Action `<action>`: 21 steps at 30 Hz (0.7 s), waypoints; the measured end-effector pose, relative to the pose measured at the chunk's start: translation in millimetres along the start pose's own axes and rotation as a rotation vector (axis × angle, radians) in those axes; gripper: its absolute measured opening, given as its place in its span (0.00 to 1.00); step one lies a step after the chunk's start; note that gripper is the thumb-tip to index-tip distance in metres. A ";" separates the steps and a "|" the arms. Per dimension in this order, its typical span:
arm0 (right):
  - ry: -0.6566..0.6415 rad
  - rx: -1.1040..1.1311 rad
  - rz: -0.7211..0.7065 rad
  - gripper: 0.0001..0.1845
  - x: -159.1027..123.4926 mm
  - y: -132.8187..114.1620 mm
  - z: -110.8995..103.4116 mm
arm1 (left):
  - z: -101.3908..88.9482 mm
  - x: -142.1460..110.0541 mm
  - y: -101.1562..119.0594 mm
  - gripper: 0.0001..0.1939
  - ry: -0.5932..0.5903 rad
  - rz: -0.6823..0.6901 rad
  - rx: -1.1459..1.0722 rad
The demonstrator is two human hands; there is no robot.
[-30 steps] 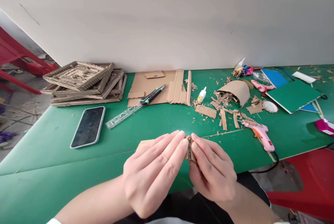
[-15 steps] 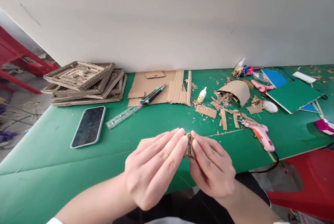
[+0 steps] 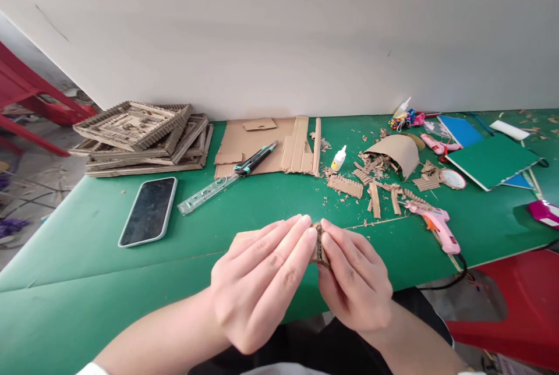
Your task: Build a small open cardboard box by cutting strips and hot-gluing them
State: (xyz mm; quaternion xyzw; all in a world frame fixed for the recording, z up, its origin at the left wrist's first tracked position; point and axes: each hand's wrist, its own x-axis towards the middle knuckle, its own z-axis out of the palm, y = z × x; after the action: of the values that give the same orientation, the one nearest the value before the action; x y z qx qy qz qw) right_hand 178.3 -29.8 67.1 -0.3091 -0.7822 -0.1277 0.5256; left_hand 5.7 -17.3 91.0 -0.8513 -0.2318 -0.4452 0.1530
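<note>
A small brown piece of corrugated cardboard [image 3: 321, 250] is pinched between my two hands, above the near edge of the green table. My left hand [image 3: 266, 282] is closed on its left side, fingers pressed together and pointing up to the right. From the other side my right hand [image 3: 356, 276] grips it with bent fingers. The ridged edge of the cardboard shows in the narrow gap between the fingertips; most of the piece is hidden behind the fingers.
Stacked cardboard frames [image 3: 140, 136] and a phone [image 3: 148, 212] lie at left. A clear ruler [image 3: 203, 195] and a utility knife [image 3: 255, 158] touch cardboard sheets [image 3: 271, 142]. Rightward are a glue bottle [image 3: 338, 158], cardboard scraps [image 3: 345, 184], a pink glue gun [image 3: 437, 226] and a green board [image 3: 493, 159].
Both hands keep their grip on the cardboard piece. My left hand has shifted very slightly to the right, and the gap between the fingertips looks a little narrower.
</note>
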 end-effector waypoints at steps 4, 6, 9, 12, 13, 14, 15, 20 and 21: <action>0.012 0.013 0.011 0.19 -0.1 -0.3 1.2 | 0.7 -0.1 -0.2 0.13 -0.002 0.004 -0.006; 0.013 0.016 0.011 0.19 0.1 0.2 2.2 | 1.9 -0.4 -0.5 0.13 -0.001 0.005 -0.003; 0.010 0.015 0.007 0.19 0.2 1.5 3.4 | 3.3 -1.1 -0.6 0.13 0.004 0.002 0.008; 0.005 0.012 0.010 0.19 0.2 2.4 3.7 | 3.4 -1.3 -0.3 0.13 0.003 -0.011 0.010; 0.005 0.011 0.011 0.18 0.3 2.5 3.6 | 3.3 -1.2 -0.1 0.13 0.002 -0.016 0.010; 0.006 0.011 0.011 0.18 0.5 2.4 3.5 | 3.3 -1.1 -0.1 0.13 0.003 -0.017 0.011; 0.004 0.012 0.012 0.18 0.8 2.2 3.5 | 3.2 -1.0 0.0 0.13 0.002 -0.018 0.012; 0.005 0.032 0.013 0.17 0.3 1.1 3.6 | 4.6 -1.9 -0.3 0.13 0.003 -0.022 0.013; 0.005 0.036 0.014 0.17 -0.2 1.1 3.7 | 4.8 -2.3 -0.3 0.13 0.006 -0.021 0.013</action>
State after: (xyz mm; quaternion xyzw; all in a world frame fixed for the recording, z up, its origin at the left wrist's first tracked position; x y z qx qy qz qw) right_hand 176.3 -27.1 65.3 -0.3046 -0.7809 -0.1108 0.5340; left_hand 7.7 -15.3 86.4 -0.8465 -0.2432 -0.4477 0.1546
